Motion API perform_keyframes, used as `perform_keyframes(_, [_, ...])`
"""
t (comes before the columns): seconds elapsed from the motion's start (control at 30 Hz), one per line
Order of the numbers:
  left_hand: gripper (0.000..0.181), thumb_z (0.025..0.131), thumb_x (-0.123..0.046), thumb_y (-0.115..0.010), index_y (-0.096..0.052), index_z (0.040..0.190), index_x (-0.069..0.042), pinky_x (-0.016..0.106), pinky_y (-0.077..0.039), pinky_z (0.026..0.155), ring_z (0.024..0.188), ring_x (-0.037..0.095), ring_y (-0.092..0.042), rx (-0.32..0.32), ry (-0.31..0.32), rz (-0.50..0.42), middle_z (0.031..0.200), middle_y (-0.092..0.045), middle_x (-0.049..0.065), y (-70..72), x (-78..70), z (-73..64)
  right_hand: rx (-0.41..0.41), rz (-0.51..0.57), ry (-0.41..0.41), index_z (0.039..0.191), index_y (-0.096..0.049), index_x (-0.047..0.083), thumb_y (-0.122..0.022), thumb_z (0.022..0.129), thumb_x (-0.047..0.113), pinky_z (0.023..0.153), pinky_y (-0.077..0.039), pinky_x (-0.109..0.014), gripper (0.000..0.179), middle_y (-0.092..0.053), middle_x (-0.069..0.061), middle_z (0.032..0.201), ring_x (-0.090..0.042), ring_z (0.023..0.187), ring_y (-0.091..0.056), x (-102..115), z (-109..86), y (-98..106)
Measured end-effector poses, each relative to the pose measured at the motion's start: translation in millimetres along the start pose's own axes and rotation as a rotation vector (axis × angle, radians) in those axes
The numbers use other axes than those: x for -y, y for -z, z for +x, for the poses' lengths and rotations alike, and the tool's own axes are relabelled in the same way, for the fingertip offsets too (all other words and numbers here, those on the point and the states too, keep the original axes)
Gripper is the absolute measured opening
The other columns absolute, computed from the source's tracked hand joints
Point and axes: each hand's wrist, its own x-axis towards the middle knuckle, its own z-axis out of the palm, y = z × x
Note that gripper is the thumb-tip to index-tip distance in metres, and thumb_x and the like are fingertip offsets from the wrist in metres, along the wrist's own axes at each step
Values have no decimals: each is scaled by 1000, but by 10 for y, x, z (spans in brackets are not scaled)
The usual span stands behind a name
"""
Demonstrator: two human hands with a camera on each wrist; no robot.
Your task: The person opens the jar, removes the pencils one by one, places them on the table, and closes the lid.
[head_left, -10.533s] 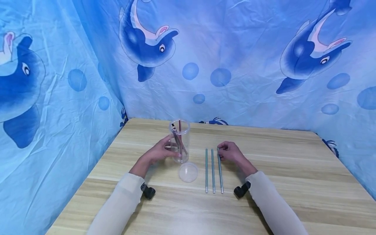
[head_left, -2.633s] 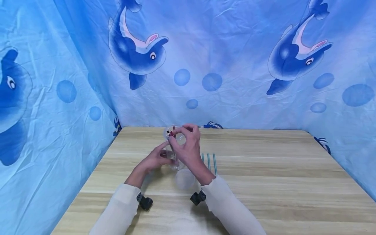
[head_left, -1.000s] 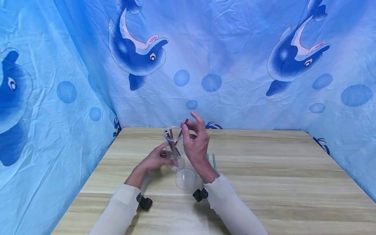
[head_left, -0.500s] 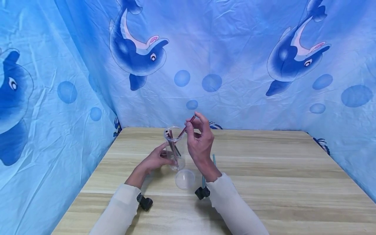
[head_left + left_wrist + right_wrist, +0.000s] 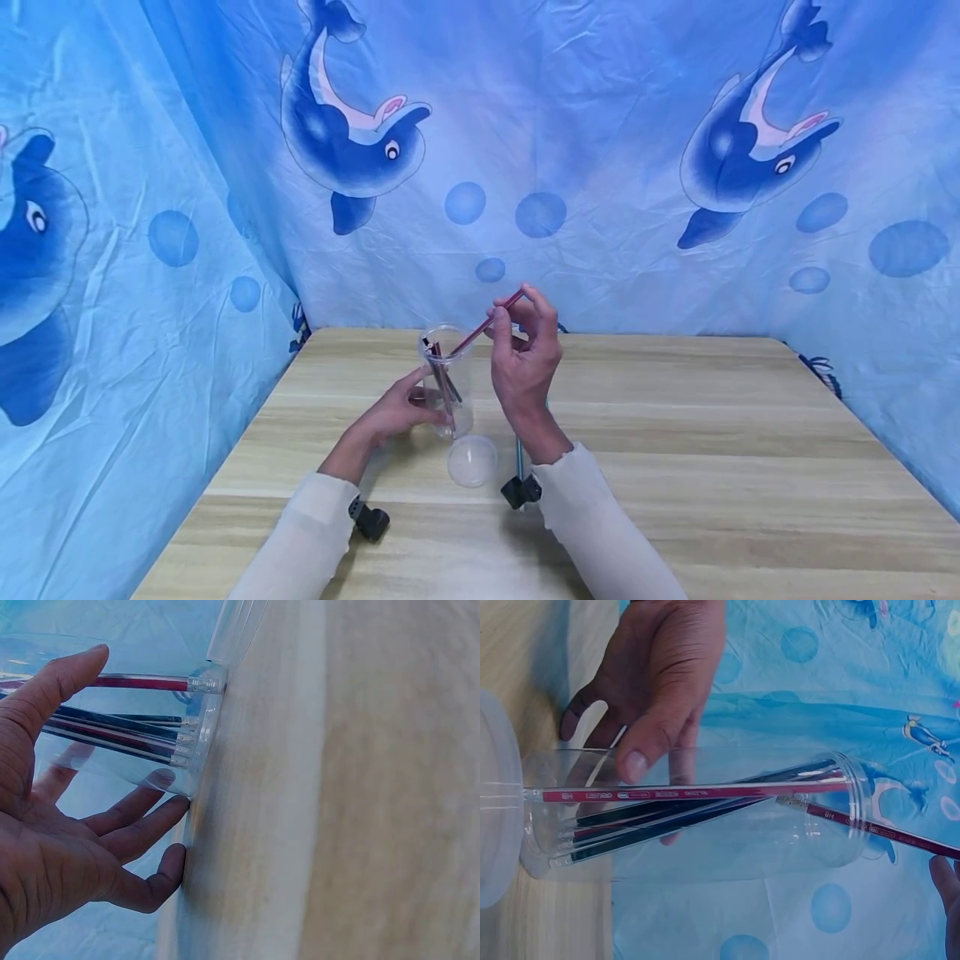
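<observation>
A clear plastic jar (image 5: 459, 387) stands upright on the table, with several dark and red pencils (image 5: 630, 825) leaning inside, their eraser ends at the bottom. My left hand (image 5: 397, 407) holds the jar low on its side, thumb on one side and fingers on the other in the left wrist view. Above and right of the rim, my right hand (image 5: 527, 354) pinches a red pencil (image 5: 486, 325) near its upper end. This pencil slants through the mouth, its eraser end (image 5: 791, 800) still inside the jar in the right wrist view.
A round clear lid (image 5: 472, 461) lies on the table in front of the jar. Teal pencils lie to its right, one teal pencil (image 5: 519, 457) showing beside the right forearm, which hides most of them. A blue dolphin-print cloth (image 5: 600, 275) hangs behind the table.
Earlier my right hand was at the teal pencils, then at the jar's mouth. Over the last second it has drawn the red pencil up and rightward, tilting it. My left hand stays on the jar.
</observation>
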Motion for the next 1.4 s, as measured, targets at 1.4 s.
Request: perform_keyframes(1.4, [97,75,-14,-88,-36,156,-23,65,-34,103,132,43,-44,3,-19,-33,141,-49,26,-1,11,-11,-143,126,-75,134,-47,3,-63,97,2,65,-58,-43,41,-67,-23,102,-28,85,-71,25,380,459])
